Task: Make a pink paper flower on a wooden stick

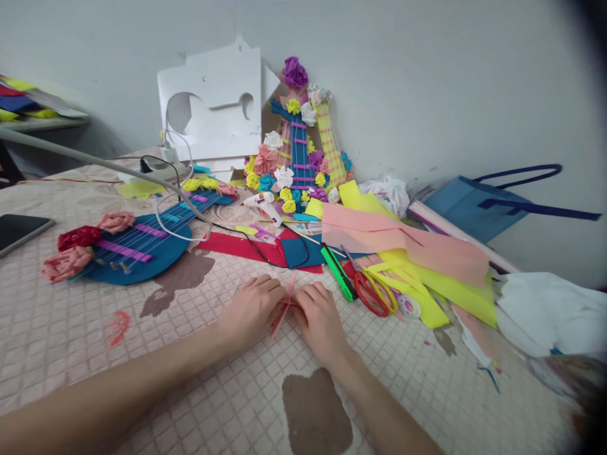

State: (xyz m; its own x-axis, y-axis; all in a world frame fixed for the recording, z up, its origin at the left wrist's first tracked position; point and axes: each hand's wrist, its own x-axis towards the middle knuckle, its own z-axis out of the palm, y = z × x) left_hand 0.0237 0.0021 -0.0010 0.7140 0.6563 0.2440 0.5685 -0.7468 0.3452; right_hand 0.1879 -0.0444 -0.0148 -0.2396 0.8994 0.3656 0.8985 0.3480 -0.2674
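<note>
Both hands meet low over the middle of the table, around a narrow pink paper strip (281, 320). My left hand (252, 311) grips it from the left with bent fingers. From the right, my right hand (318, 318) pinches it too, its fingertips close to the left ones. Part of the strip sticks up between the hands and part slants toward me; the rest is hidden by the fingers. Just right of the hands lie a green utility knife (337, 273) and red-and-yellow-handled scissors (374, 292). A roll of tape (408, 306) is beside the scissors.
A blue paper guitar (156, 243) with paper flowers lies left. A white glue gun (264, 207) with a cord stands behind the hands. Pink paper sheets (363, 229) and yellow sheets pile up right. Decorated guitars (300, 148) lean on the wall near white foam board (222, 82). A phone (21, 232) lies far left.
</note>
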